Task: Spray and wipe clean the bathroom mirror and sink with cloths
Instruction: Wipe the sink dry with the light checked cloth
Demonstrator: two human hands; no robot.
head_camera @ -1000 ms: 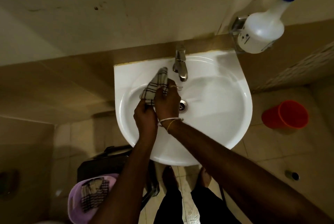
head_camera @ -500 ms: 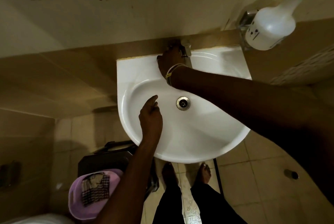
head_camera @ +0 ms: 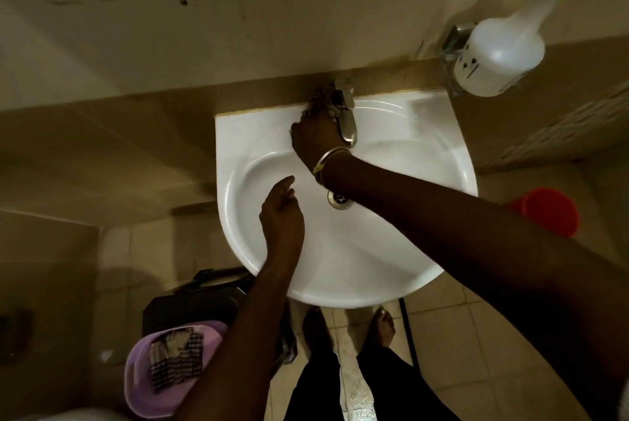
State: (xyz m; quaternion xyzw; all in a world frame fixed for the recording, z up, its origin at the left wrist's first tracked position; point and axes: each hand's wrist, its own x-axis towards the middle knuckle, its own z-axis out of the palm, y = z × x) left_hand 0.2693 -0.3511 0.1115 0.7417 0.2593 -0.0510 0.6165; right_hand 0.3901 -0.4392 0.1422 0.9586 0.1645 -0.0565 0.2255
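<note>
At centre of frame: white sink point(head_camera: 425, 121), seen from above, with the drain point(head_camera: 340, 199) at the middle of the bowl.
Wiping side: the right hand point(head_camera: 315, 138) reaches across the bowl to the back rim, just left of the tap point(head_camera: 347, 124); its fingers are closed round a checked cloth point(head_camera: 320, 99).
Cloth position: bunched against the tap base, at the top centre of the sink, partly hidden by the fingers.
Idle side: the left hand point(head_camera: 280, 213) is over the lower-left slope of the bowl, fingers loosely curled, forefinger extended, holding nothing; contact with the porcelain cannot be told.
Spray supply: the spray bottle point(head_camera: 500, 49) hangs at upper right of the frame, by the wall, in neither hand.
Reserve: a second checked cloth point(head_camera: 177, 359) lies in the lilac tub point(head_camera: 136, 386) at lower left.
Floor, right edge: red bucket point(head_camera: 548, 216).
Mirror: not in view; its condition cannot be assessed.
Step in hand (judgement): wiping around the tap base.
Progress (judgement): with the bottle hung up, spraying of the sink appears complete; the bowl shows no visible soiling, though the light is dim.
Remaining (judgement): right rim, front lip and tap body likely need a pass; mirror status unknown.
</note>
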